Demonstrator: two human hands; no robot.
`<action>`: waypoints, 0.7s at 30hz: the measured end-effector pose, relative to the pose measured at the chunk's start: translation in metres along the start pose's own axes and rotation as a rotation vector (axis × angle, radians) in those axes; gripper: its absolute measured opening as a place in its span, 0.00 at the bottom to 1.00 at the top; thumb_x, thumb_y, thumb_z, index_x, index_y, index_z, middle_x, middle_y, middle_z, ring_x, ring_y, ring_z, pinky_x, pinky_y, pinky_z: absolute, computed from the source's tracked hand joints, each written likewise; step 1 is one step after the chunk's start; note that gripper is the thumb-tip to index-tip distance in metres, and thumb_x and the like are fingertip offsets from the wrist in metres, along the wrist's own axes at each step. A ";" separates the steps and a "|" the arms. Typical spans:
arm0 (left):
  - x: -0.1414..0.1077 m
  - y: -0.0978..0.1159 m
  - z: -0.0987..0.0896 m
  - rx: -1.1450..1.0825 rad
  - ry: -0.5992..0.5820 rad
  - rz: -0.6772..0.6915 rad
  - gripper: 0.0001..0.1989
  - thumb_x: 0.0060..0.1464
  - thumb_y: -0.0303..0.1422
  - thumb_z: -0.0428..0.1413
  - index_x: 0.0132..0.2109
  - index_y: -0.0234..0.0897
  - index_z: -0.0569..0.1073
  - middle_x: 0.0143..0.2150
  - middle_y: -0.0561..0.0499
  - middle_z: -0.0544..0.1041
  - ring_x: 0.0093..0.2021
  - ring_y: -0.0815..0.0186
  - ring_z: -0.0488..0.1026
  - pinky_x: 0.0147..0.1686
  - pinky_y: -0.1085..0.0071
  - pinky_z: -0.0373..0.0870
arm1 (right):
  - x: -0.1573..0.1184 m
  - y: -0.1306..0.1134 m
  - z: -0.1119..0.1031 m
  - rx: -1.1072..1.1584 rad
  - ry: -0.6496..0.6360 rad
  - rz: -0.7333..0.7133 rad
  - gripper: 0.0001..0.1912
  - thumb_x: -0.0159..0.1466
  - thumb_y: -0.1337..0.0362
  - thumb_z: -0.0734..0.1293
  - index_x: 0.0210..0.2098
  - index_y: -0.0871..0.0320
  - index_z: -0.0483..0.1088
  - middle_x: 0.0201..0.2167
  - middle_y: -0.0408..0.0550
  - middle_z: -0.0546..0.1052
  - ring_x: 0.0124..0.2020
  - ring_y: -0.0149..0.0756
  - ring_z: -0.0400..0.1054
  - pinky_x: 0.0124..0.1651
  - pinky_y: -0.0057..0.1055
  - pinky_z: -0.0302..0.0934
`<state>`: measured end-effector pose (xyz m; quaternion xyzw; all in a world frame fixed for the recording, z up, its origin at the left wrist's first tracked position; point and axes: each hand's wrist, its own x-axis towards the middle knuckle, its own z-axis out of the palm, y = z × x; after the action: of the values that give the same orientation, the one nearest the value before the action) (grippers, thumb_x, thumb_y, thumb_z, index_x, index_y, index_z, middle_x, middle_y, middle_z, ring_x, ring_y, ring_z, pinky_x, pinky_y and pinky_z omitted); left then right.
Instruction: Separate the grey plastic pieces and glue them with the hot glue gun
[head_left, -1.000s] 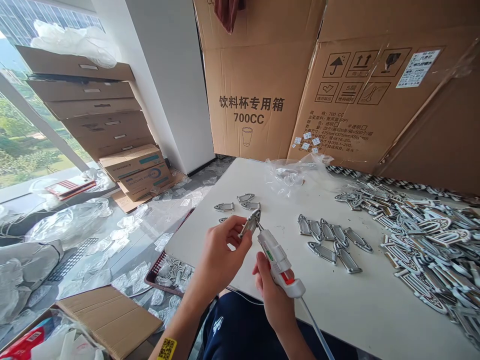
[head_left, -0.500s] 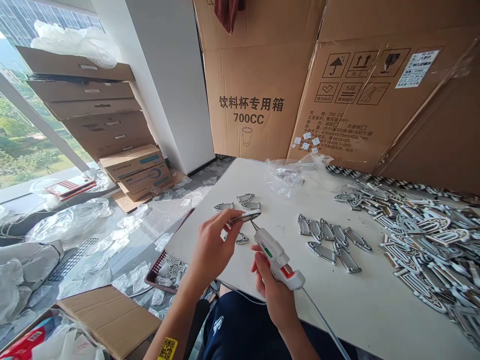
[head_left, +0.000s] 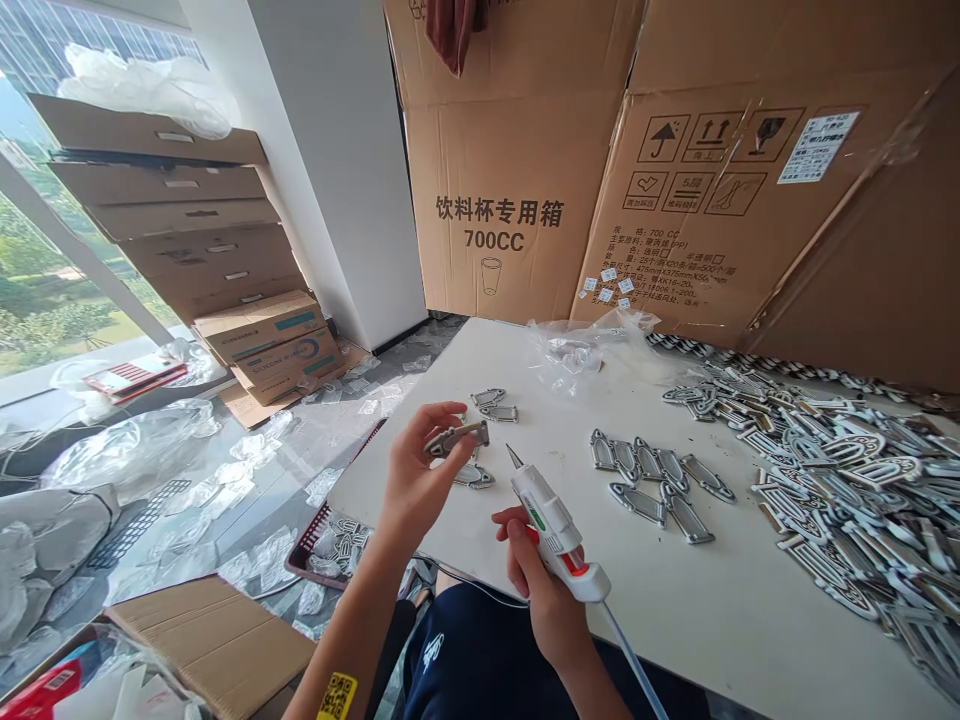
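Observation:
My left hand (head_left: 417,480) is closed on a small grey arch-shaped frame piece (head_left: 472,433), pinched between thumb and fingers above the table. My right hand (head_left: 551,600) is wrapped round a white glue gun (head_left: 551,515) with a red part near its rear. Its metal nozzle points up and left, a short gap from the held piece. From the gun's back end a long clear glue stick (head_left: 634,655) trails downward. More frame pieces (head_left: 474,474) lie under and just behind my left hand. A group of similar arch pieces (head_left: 651,462) lies right of the gun.
A large heap of grey arch pieces (head_left: 847,480) covers the table's right side. Crumpled clear plastic (head_left: 574,355) lies at the back, against tall cardboard boxes (head_left: 502,150). Left of the white table (head_left: 735,610) stand a dark red basket (head_left: 304,555) and an open carton (head_left: 217,640).
The gun's nozzle was at the held piece and is now apart from it. My left hand has moved left with the piece and turned it. The gun has shifted slightly down.

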<state>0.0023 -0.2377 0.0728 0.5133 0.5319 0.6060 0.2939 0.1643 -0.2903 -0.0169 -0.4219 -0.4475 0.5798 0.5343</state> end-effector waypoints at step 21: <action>-0.009 0.007 0.011 -0.064 -0.094 -0.113 0.14 0.58 0.40 0.68 0.48 0.39 0.85 0.47 0.45 0.86 0.49 0.55 0.83 0.48 0.64 0.82 | 0.001 0.001 0.008 -0.155 0.170 0.022 0.38 0.64 0.28 0.70 0.38 0.63 0.76 0.23 0.45 0.68 0.22 0.29 0.59 0.25 0.26 0.57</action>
<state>0.0168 -0.2440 0.0752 0.5006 0.5260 0.5802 0.3687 0.1565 -0.2902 -0.0160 -0.5145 -0.4394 0.5116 0.5296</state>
